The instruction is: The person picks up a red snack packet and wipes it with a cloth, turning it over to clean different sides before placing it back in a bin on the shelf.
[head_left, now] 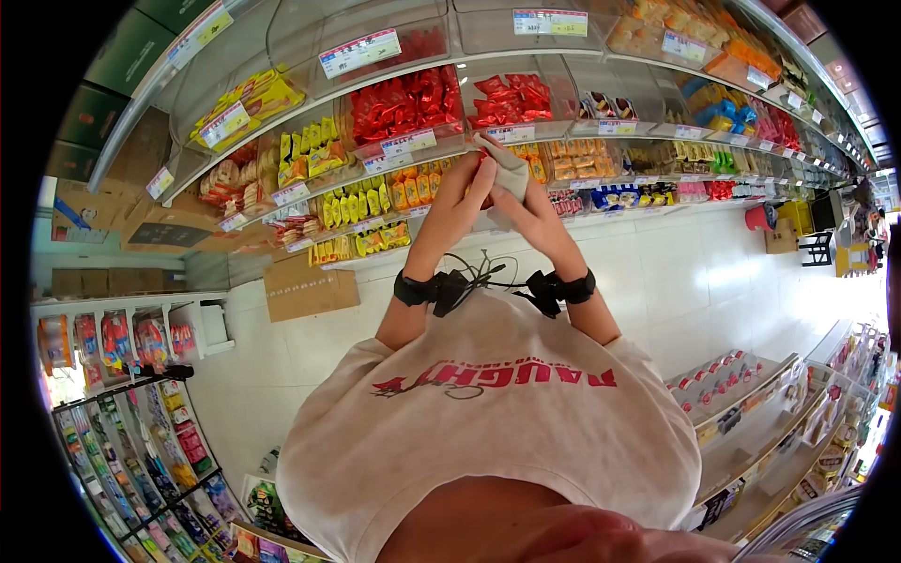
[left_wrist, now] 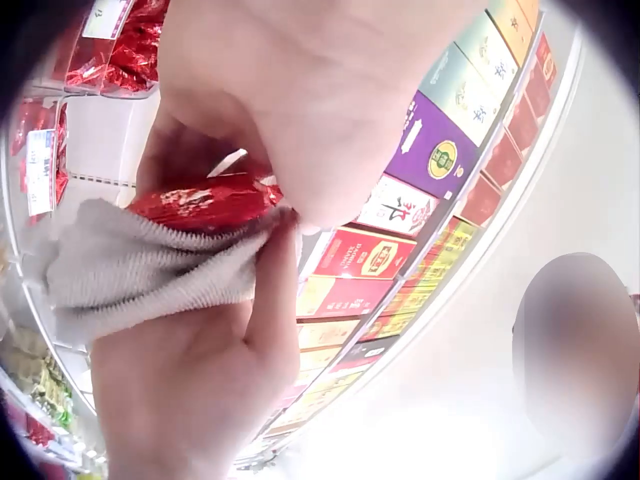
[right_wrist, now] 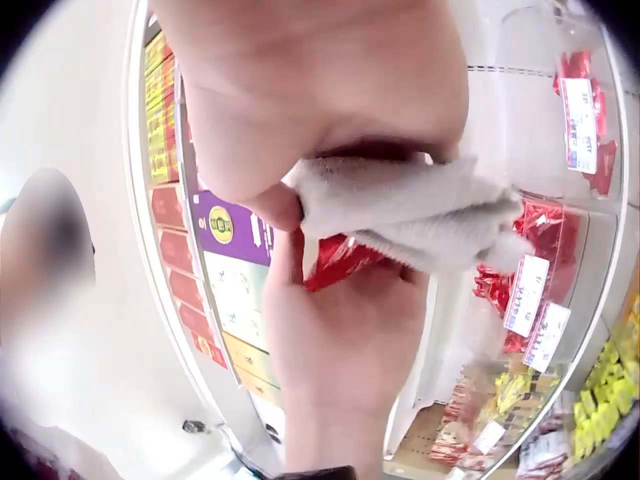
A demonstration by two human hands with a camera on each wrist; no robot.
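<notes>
Both hands meet in front of the snack shelves. My left hand (head_left: 456, 202) holds a shiny red wrapped packet (left_wrist: 208, 203), its lower part tucked behind the fingers and palm. A light grey ribbed cloth (left_wrist: 150, 265) is gripped by my right hand (head_left: 537, 216), thumb and fingers pinching it against the packet. The cloth (right_wrist: 400, 205) is folded and overlaps part of the packet (right_wrist: 345, 258) in the right wrist view. The thumbs come close together at the packet's edge.
Clear shelf bins ahead hold red packets (head_left: 404, 103), yellow packets (head_left: 249, 98) and orange packets (head_left: 413, 188), with price tags along the fronts. A cardboard piece (head_left: 310, 289) lies on the floor at left. More shelving (head_left: 751, 441) stands behind at right. Black straps with cables circle both wrists.
</notes>
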